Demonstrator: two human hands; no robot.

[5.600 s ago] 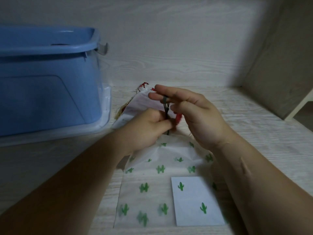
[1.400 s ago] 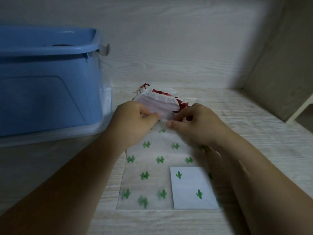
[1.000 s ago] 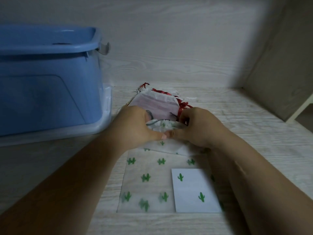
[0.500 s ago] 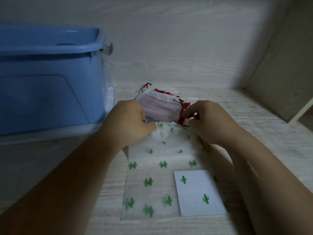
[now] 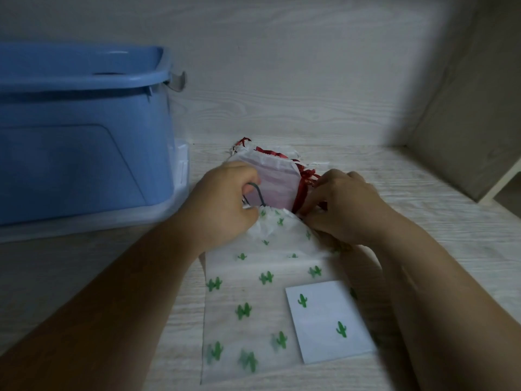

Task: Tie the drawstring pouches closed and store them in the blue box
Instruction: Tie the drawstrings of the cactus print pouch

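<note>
A translucent pouch printed with green cacti [image 5: 253,306] lies flat in front of me, its mouth gathered between my hands. My left hand [image 5: 225,204] grips a dark drawstring loop at the left of the mouth. At the right of the mouth my right hand [image 5: 341,207] pinches the cord; its fingertips hide that cord. Behind the hands lies a pile of white pouches with red drawstrings [image 5: 277,179]. The blue box [image 5: 81,131] stands at the left, open at the top.
A white card with two cacti [image 5: 327,323] shows at the pouch's lower right corner. The box stands on a clear lid [image 5: 93,221]. A wood-grain wall rises behind, and a side panel [image 5: 473,114] closes off the right.
The hands came together at the pouch mouth a second ago, then pulled apart sideways. The mouth is now more gathered, and a dark cord loop shows at my left hand.
</note>
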